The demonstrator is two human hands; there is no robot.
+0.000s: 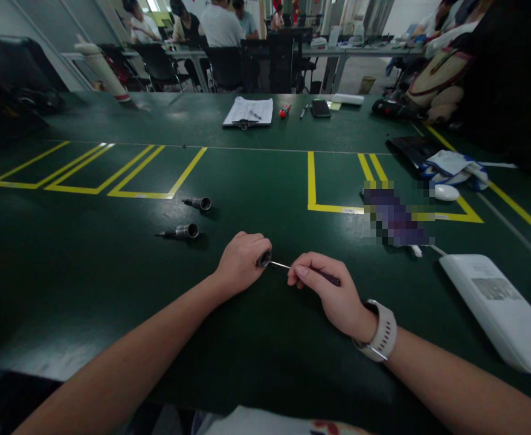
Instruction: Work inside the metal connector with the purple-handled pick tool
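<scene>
My left hand [242,260] is wrapped round a dark metal cylindrical part [264,258], whose hollow round end faces me. The rest of that part is hidden in the fist. In my right hand [326,284] is a screwdriver [329,277] with a dark handle. Its thin bright shaft points left and reaches the rim of the held part; whether the tip touches is too small to tell. Two similar metal parts lie to the left on the green table [256,338]: a farther one [198,203] and a nearer one [181,232], both with thin pointed ends leftward.
A phone [396,217], blurred out, and a white power bank [496,308] lie at the right, joined by a cable. Behind them are a white mouse [446,193] and a cloth [455,168]. A clipboard [248,112] lies farther back. Yellow tape marks the table. People sit beyond.
</scene>
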